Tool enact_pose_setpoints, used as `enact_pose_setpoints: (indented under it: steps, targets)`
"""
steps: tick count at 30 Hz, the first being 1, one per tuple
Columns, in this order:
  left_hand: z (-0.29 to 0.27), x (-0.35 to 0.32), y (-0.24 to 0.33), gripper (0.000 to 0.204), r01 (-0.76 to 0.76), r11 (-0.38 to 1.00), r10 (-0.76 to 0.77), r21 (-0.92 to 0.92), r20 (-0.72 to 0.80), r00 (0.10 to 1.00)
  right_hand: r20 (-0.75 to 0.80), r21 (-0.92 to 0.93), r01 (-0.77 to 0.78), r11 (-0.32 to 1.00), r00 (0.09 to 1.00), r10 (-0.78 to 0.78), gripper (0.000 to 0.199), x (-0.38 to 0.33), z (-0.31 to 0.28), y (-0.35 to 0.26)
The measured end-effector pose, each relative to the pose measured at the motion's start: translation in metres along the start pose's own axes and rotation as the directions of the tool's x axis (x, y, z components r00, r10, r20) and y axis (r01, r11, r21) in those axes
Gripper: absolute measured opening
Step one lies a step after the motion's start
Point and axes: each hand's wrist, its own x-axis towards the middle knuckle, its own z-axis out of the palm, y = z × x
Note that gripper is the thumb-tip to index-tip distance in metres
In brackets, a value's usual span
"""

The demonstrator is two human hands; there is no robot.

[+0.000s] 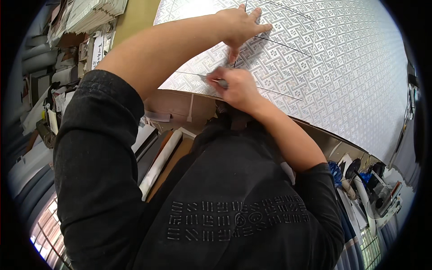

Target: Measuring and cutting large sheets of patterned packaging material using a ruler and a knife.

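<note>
A large pale sheet [355, 81] with a woven-looking grey pattern covers the work surface, and several thin dark straight lines run across it. My left hand [240, 28] is spread on it, fingers apart, with the thumb pointing back toward me. Nearer to me, my right hand [240, 90] is closed round a slim silver tool [222, 83]. Motion blurs its tip, so I cannot tell whether it is a pen or a knife. This tip is close to a dark line near the sheet's front edge.
Stacked papers or sample sheets [96, 13] lie at the far left, beside an olive-coloured surface [135, 22]. Rolls of material [162, 164] stand below the table edge. At the lower right are more rolls and a blue plastic-looking item [335, 173].
</note>
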Motion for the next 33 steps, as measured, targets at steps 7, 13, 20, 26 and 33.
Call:
enact_pose_setpoints:
  steps: [7,13,20,26,33]
  targets:
    - [-0.003,-0.007,-0.006,0.149,-0.031,0.999,0.031,-0.014,0.023,0.999,-0.004,-0.175,0.115,0.978,0.993,-0.117,0.013,0.07,0.115,-0.026]
    - [-0.004,-0.006,-0.006,0.149,-0.052,0.998,0.05,-0.037,-0.049,0.998,-0.084,-0.023,0.099,0.995,0.991,-0.101,0.022,0.004,0.066,-0.044]
    - [-0.002,-0.008,-0.011,0.153,-0.05,0.993,0.05,-0.104,0.002,0.999,-0.432,-0.187,-0.281,0.941,0.884,0.178,0.016,-0.124,-0.033,-0.084]
    - [0.008,-0.024,-0.021,0.138,-0.066,0.969,0.048,-0.237,-0.081,0.996,-0.649,-0.039,-0.423,0.905,0.699,0.298,0.018,-0.174,-0.056,-0.073]
    - [0.076,-0.076,0.002,0.116,0.36,0.837,-0.456,-0.412,-0.162,0.875,-0.633,-0.138,-0.367,0.92,0.747,0.203,0.024,-0.191,-0.093,-0.045]
